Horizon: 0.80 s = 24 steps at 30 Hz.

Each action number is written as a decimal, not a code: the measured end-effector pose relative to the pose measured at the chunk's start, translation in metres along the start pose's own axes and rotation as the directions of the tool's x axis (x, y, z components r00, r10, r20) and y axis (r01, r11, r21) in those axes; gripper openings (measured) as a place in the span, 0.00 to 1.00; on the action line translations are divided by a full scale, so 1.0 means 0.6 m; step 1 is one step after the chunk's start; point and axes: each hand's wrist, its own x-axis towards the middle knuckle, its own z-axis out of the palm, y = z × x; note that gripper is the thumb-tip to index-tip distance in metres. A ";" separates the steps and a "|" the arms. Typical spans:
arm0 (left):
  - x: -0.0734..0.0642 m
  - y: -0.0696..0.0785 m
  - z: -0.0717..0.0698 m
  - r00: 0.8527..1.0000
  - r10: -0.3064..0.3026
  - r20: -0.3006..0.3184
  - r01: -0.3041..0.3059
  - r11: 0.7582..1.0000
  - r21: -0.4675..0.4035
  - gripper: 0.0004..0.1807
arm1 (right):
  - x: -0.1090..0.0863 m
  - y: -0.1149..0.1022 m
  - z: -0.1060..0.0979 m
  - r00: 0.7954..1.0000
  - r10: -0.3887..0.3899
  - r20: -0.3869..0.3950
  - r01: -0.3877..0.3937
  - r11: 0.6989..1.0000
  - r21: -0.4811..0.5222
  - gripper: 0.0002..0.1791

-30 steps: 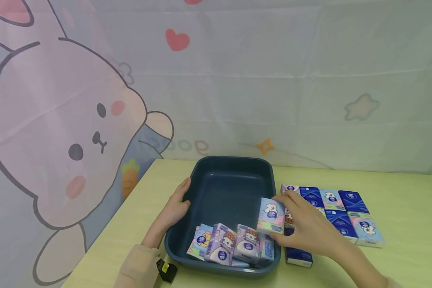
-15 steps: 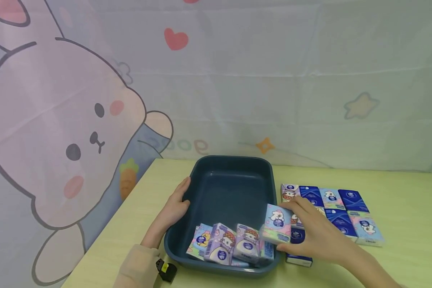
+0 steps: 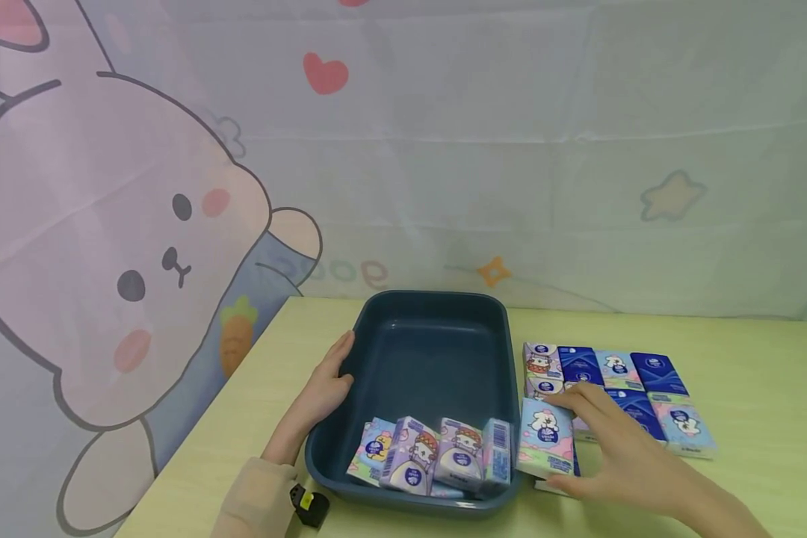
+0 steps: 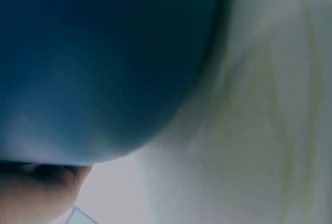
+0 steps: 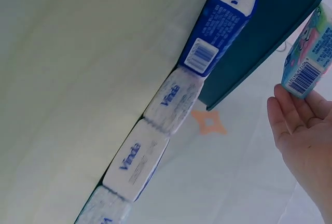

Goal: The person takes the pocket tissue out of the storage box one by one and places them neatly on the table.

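Note:
My right hand (image 3: 619, 452) pinches a pastel tissue pack (image 3: 547, 437) with a white cartoon character, between thumb and fingertips. The pack is raised over the packs beside the tray's right edge, partly covering a dark blue tissue pack. The right wrist view shows the held tissue pack's barcode side (image 5: 303, 79) above my fingers. My left hand (image 3: 324, 385) rests along the left outer side of the dark blue tray (image 3: 437, 366), fingers extended. At the tray's near end lie several tissue packs (image 3: 413, 456), some leaning; one stands on its side (image 3: 496, 456) by the right wall.
Right of the tray, dark blue tissue packs (image 3: 655, 373) and pastel tissue packs (image 3: 684, 427) lie in close rows on the light yellow-green table (image 3: 767, 388). A small black object (image 3: 311, 508) sits near my left sleeve. Behind hangs a printed cloth (image 3: 471, 164).
My right hand has carried the pastel tissue pack rightward and nearer, from over the tray to beyond its right rim. The left hand has kept its place on the tray.

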 end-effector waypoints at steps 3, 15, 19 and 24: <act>0.000 -0.001 -0.001 1.000 0.008 0.004 -0.008 1.000 -0.001 0.38 | -0.008 0.009 -0.001 0.999 -0.034 -0.030 0.033 0.999 -0.033 0.45; 0.003 -0.003 0.000 1.000 0.009 0.006 -0.009 1.000 0.007 0.38 | -0.017 0.029 -0.005 0.988 -0.128 -0.088 0.118 0.986 -0.115 0.43; 0.002 -0.002 0.001 1.000 0.007 0.008 -0.007 1.000 0.013 0.38 | -0.021 0.036 -0.009 0.986 -0.142 -0.088 0.130 0.984 -0.122 0.43; 0.001 -0.003 0.000 1.000 0.003 0.008 -0.003 1.000 0.018 0.38 | -0.024 0.047 -0.017 0.997 -0.075 -0.014 0.073 0.990 -0.120 0.42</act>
